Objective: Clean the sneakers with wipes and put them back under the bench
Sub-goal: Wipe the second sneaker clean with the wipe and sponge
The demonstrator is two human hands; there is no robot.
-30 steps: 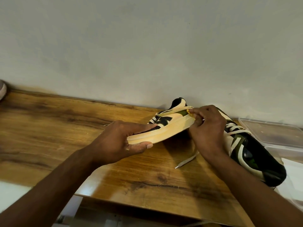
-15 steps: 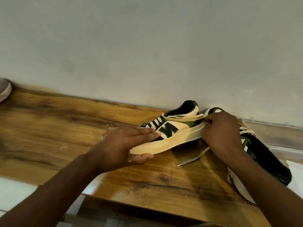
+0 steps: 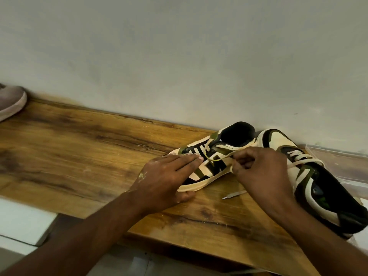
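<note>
A cream, black and olive sneaker (image 3: pixel 219 154) rests upright on the wooden bench top (image 3: pixel 79 140), its heel toward the wall. My left hand (image 3: pixel 167 180) lies over its toe end, fingers on top and thumb under the sole edge. My right hand (image 3: pixel 258 172) is closed on a cream lace (image 3: pixel 217 158) of that sneaker, beside its side panel. Another lace end (image 3: pixel 234 195) lies on the wood. The second sneaker (image 3: pixel 318 186) of the pair lies to the right, partly behind my right wrist. No wipe is visible.
A clear plastic container (image 3: pixel 342 164) stands at the far right against the wall. A grey shoe (image 3: pixel 10 102) sits at the left end of the bench. White floor (image 3: pixel 23 222) shows below the bench's front edge. The grey wall runs directly behind.
The sneaker has come down from a tilted, raised hold to rest flat on the bench. My right hand moved from its heel to the lace. My left hand shifted over the toe.
</note>
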